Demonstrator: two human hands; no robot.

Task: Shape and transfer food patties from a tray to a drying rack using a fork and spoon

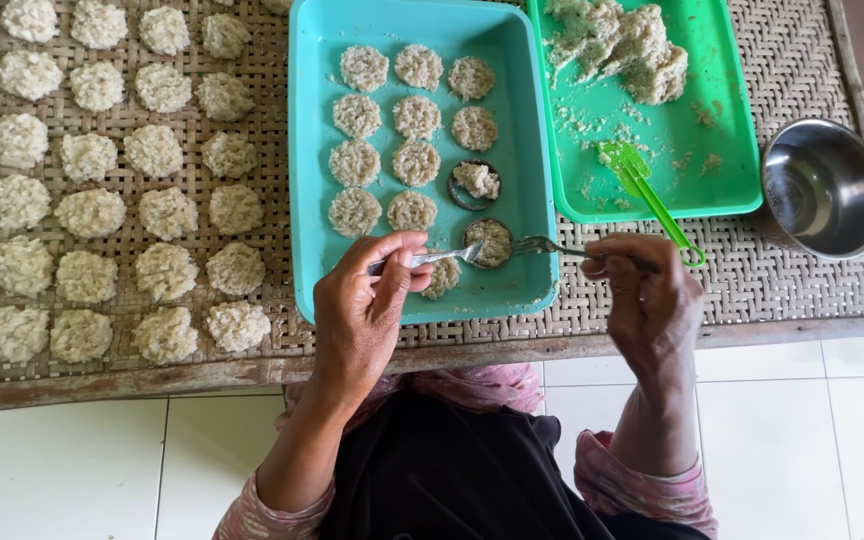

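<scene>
A woven tabletop [772,270] is shown bearing rows of pale rice cakes [122,185] far to the left of the fingers. A turquoise tray [310,150], just beyond the fingers, carries more cakes and two round moulds. A green tray [722,150] holds the rice mass [632,45] and a green spatula [642,190]; a steel bowl [824,188] stands further right. The left hand [362,310] is closed on a spoon [432,257], the right hand [652,300] on a fork [542,245]. Both tips meet at the nearer mould [489,243]. Packing appears in hand; levelling and release seem called for next.
</scene>
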